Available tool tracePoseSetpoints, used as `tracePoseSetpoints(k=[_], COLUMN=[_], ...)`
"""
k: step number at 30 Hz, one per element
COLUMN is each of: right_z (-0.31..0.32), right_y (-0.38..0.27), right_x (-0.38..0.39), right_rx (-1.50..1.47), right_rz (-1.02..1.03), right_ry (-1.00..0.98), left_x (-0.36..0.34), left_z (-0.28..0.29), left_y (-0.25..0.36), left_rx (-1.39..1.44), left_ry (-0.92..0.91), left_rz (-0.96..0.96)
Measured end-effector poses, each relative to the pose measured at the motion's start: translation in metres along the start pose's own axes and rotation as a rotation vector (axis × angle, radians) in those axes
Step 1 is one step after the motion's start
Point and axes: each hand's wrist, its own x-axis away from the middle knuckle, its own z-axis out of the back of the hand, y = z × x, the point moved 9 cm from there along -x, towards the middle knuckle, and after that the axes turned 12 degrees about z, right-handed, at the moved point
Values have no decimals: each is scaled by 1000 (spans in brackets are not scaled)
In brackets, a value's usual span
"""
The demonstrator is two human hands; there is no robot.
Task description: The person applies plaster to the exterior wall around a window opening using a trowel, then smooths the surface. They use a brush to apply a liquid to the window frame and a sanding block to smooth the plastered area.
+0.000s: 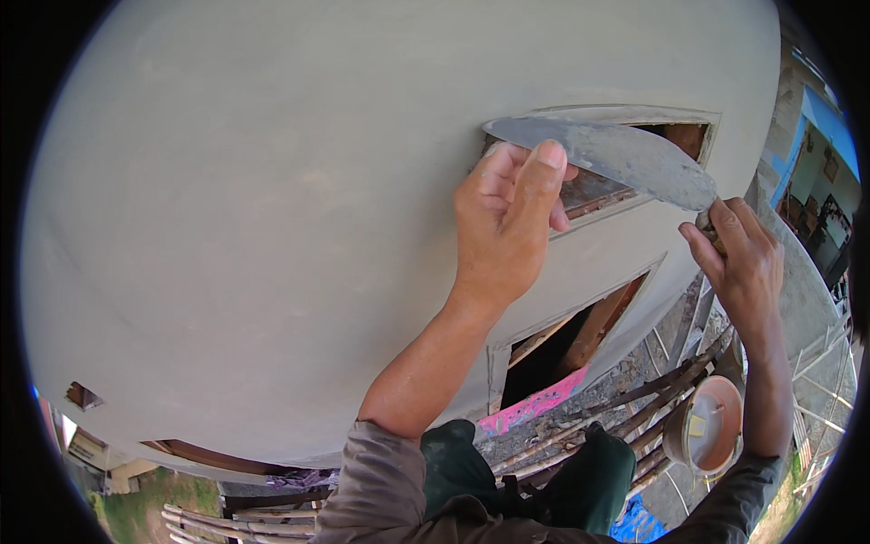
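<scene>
My right hand (748,258) grips the handle of a plastering trowel on the right, in front of a grey plastered wall (245,208). The trowel's long, rounded metal blade (634,159) points left and carries grey smears. At the blade's lower edge, toward its tip, is my left hand (507,213), thumb raised against the metal and fingers curled; part of their contact is hidden. Behind the blade lies a framed rectangular opening (594,190) in the wall, partly covered by the trowel and my left hand.
Below is a second opening (571,344) with a pink strip (535,403) along its edge. An orange-rimmed bucket (711,422) with pale contents sits by wooden poles (666,399) at lower right. More poles (240,526) lie at lower left. A blue-edged doorway (820,199) stands far right.
</scene>
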Motion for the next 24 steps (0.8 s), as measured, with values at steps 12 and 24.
tracePoseSetpoints(k=[12,24], right_z=[10,9], right_y=[4,-1], right_x=[3,-7], right_rx=[57,64], right_rz=[31,28], right_ry=[-47,-15], left_x=[-3,-6], left_z=[-7,2], left_y=[-17,-3], left_rx=[4,1], left_ry=[-34,-9], left_rz=[52,-22])
